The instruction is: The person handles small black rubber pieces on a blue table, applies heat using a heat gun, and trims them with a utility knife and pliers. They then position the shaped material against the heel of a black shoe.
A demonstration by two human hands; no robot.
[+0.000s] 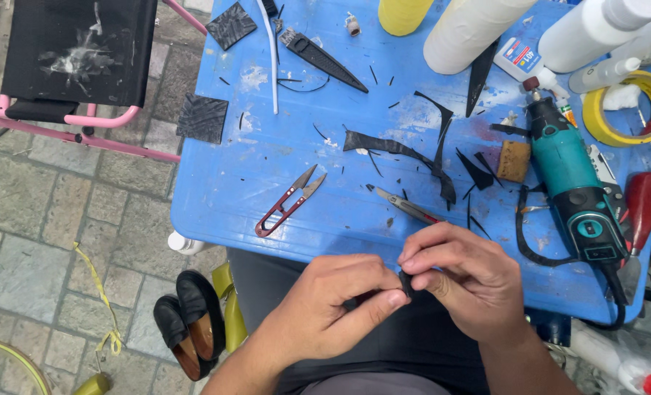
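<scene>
My left hand (336,303) and my right hand (460,278) meet over my lap, just below the near edge of the blue table (223,183). Both pinch a small black piece (406,283) between thumb and fingertips; most of it is hidden by the fingers. Small red-handled snips (290,200) lie on the table above my left hand. A thin metal tool (407,208) with a red tip lies just above my right hand. Black strips and offcuts (406,152) are scattered across the table's middle.
A green and black rotary tool (574,190) lies at the right with its cable. Yellow tape roll (629,108), white bottles (596,29) and a glue bottle stand at the back right. Black squares (202,117) lie at the table's left. A black chair (77,51) and black shoes (190,322) are on the paved floor.
</scene>
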